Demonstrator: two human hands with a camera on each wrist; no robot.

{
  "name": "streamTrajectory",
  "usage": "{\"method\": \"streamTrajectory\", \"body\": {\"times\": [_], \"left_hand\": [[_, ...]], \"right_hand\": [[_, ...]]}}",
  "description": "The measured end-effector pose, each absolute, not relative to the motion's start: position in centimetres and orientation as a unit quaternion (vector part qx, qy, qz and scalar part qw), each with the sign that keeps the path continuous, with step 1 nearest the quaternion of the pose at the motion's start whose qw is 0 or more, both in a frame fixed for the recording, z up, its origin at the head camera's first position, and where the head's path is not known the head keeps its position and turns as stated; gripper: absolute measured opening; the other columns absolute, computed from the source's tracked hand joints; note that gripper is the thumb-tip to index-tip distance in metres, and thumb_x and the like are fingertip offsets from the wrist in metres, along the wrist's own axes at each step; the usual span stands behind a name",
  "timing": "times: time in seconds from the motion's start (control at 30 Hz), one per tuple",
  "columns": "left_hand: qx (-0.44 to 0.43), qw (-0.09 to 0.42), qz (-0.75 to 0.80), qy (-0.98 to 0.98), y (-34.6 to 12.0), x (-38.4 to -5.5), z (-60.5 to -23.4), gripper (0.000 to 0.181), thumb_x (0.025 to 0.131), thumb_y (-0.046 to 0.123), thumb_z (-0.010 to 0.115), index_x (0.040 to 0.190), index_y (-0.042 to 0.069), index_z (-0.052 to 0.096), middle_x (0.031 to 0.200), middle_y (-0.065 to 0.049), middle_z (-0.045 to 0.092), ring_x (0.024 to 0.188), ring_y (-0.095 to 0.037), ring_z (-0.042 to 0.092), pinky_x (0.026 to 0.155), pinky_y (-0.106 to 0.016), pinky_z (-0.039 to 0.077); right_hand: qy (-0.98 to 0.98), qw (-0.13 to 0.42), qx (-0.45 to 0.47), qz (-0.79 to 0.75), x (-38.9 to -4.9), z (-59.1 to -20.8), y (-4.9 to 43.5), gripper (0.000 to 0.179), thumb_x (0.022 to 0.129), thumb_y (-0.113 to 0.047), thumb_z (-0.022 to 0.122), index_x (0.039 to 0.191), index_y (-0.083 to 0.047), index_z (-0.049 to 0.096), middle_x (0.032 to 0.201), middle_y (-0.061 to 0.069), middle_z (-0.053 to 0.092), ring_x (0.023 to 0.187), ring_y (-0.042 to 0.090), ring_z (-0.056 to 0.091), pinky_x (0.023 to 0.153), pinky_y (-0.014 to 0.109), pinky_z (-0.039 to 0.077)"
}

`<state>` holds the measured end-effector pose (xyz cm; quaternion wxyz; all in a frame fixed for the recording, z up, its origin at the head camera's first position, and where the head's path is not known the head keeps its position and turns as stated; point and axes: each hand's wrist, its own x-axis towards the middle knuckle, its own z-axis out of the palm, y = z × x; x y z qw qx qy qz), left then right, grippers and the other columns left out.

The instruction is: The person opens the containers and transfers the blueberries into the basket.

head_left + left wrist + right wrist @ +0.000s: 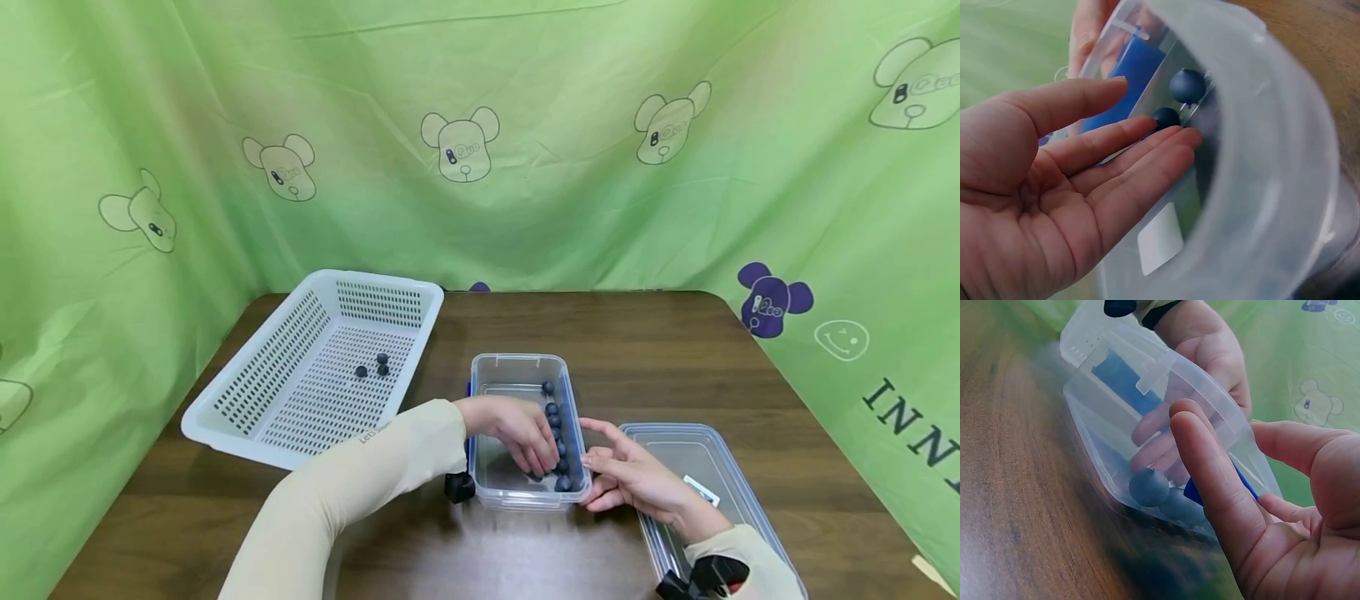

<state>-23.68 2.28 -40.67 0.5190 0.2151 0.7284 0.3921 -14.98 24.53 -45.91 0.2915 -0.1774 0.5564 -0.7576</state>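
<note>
A clear plastic container (525,500) stands near the middle of the table. Several blueberries (552,409) are lined up along its right wall. My left hand (517,429) reaches inside, and in the left wrist view its fingers extend, thumb apart, beside two blueberries (1187,86). One fingertip appears to touch the lower berry. At the container's right side is my right hand (633,475), its fingers spread and mostly straight beside the wall. Whether it presses the wall is unclear. Through the plastic in the right wrist view, a blueberry (1149,487) shows near the left fingers.
A white perforated basket (300,408) stands at the left, with three blueberries (382,359) on its floor. Under the right forearm lies a clear lid (675,442) with a blue-tinted rim. A green printed curtain (555,225) hangs behind the wooden table (622,333).
</note>
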Motion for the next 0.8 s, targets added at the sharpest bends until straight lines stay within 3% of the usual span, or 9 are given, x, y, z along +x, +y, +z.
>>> {"method": "streamTrajectory", "body": {"times": [0.2,0.33,0.6,0.8], "left_hand": [[0.217,0.525,0.395,0.722,3.0,-23.1,-41.3,0.018,0.092,-0.006,0.064,0.108,-0.014,0.067,0.103,-0.033,0.068,0.095,-0.033,0.071,0.072,-0.031,0.062],[0.222,0.527,0.404,0.714,3.3,-22.7,-41.7,0.014,0.090,-0.009,0.065,0.104,-0.013,0.069,0.098,-0.031,0.069,0.084,-0.028,0.073,0.070,-0.032,0.062],[0.226,0.532,0.387,0.718,3.7,-21.9,-42.3,0.013,0.089,-0.014,0.063,0.100,-0.015,0.069,0.073,-0.011,0.067,0.063,-0.014,0.061,0.056,-0.023,0.058],[0.227,0.530,0.377,0.725,3.8,-21.9,-42.2,0.012,0.089,-0.013,0.062,0.099,-0.015,0.069,0.069,-0.009,0.065,0.062,-0.014,0.061,0.053,-0.021,0.056]], "right_hand": [[0.553,0.302,-0.174,-0.757,-15.1,-45.9,24.7,0.049,0.105,-0.003,0.046,0.142,-0.032,0.033,0.110,0.011,0.062,0.079,0.018,0.071,0.073,0.035,0.062],[0.551,0.299,-0.176,-0.759,-15.0,-45.8,24.6,0.050,0.105,-0.003,0.046,0.144,-0.030,0.031,0.110,0.013,0.061,0.079,0.019,0.071,0.073,0.035,0.062],[0.551,0.304,-0.173,-0.757,-15.0,-46.0,24.7,0.048,0.105,-0.003,0.046,0.142,-0.030,0.033,0.110,0.014,0.060,0.079,0.018,0.072,0.072,0.035,0.062],[0.546,0.305,-0.181,-0.760,-15.1,-46.0,24.8,0.047,0.105,-0.002,0.045,0.139,-0.033,0.036,0.110,0.010,0.063,0.079,0.018,0.072,0.073,0.034,0.062]]}}
